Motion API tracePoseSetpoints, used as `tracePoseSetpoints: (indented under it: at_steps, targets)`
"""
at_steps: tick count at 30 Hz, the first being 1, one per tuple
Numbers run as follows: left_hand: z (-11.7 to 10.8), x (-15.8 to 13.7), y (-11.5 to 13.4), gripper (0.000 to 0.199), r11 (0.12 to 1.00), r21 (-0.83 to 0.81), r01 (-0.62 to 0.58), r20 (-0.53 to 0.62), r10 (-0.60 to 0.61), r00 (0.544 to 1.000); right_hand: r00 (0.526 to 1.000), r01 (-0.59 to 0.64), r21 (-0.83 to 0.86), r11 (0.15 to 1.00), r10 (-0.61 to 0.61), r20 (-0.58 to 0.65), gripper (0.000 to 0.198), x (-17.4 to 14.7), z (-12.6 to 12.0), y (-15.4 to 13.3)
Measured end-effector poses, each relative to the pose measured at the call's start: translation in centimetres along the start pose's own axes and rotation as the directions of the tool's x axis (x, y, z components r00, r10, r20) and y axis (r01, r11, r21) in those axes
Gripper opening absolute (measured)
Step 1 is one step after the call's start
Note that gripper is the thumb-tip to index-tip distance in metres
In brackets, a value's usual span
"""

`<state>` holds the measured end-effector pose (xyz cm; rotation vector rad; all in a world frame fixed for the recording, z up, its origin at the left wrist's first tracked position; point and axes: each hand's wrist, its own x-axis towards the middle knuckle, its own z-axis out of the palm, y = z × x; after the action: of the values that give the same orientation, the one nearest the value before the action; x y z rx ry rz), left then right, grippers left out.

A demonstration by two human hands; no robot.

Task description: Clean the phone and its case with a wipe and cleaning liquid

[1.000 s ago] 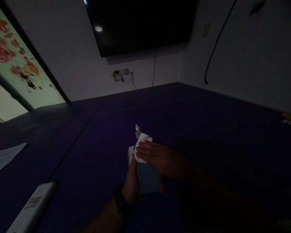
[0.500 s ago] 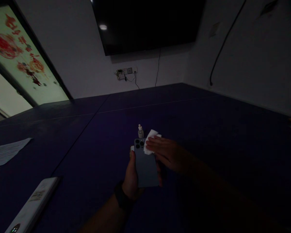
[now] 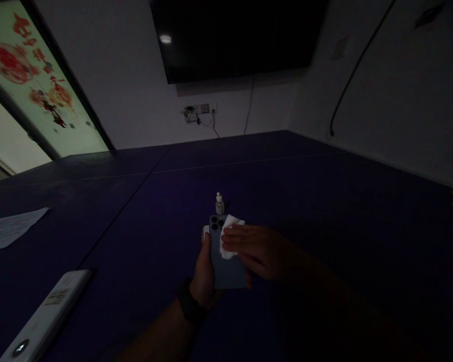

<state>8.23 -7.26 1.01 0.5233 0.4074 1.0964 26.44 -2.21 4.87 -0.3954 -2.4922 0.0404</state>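
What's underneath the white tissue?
The phone lies under it; its camera lenses and lower part show. The patch directly beneath the tissue, with the right hand over it, is covered and cannot be seen.

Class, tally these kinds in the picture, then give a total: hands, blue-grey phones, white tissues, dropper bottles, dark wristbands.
Hands: 2 (left hand, right hand)
Blue-grey phone: 1
White tissue: 1
Dropper bottle: 1
Dark wristband: 1
Total: 6

The left hand [image 3: 204, 271] holds a phone [image 3: 228, 274]. The right hand [image 3: 259, 248] presses white tissue [image 3: 227, 254] on the phone's back. A bottle [image 3: 219, 206] stands beyond.
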Motion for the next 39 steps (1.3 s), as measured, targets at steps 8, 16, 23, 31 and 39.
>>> tracePoseSetpoints:
  at_steps: [8, 16, 23, 31, 39]
  targets:
    - [0.0, 0.0, -0.1, 0.077, 0.998, 0.034, 0.06, 0.096, -0.063, 0.993, 0.998, -0.046, -0.046, 0.998, 0.044, -0.049, 0.038, -0.2, 0.3, 0.5]
    - [0.3, 0.0, 0.1, 0.077, 0.999, -0.004, 0.046, 0.018, -0.046, 0.999, 0.994, -0.051, -0.106, 0.993, 0.04, -0.106, 0.039, 0.2, 1.3, -0.6]
    - [0.1, -0.3, -0.1, 0.067, 0.999, -0.037, 0.025, -0.147, -0.03, 0.989, 0.995, 0.068, -0.015, 0.998, -0.069, -0.072, 0.037, 0.9, 1.7, -2.1]
    - [0.3, -0.2, -0.1, 0.065, 0.999, -0.044, 0.025, -0.128, -0.031, 0.991, 0.997, 0.067, 0.004, 0.998, -0.067, -0.042, 0.033, 1.1, 0.9, -2.1]
    - [-0.3, -0.2, -0.2, 0.063, 0.999, -0.043, 0.012, -0.168, -0.019, 0.986, 0.988, 0.14, 0.064, 0.988, -0.136, -0.067, 0.031, 0.6, 1.4, -1.7]
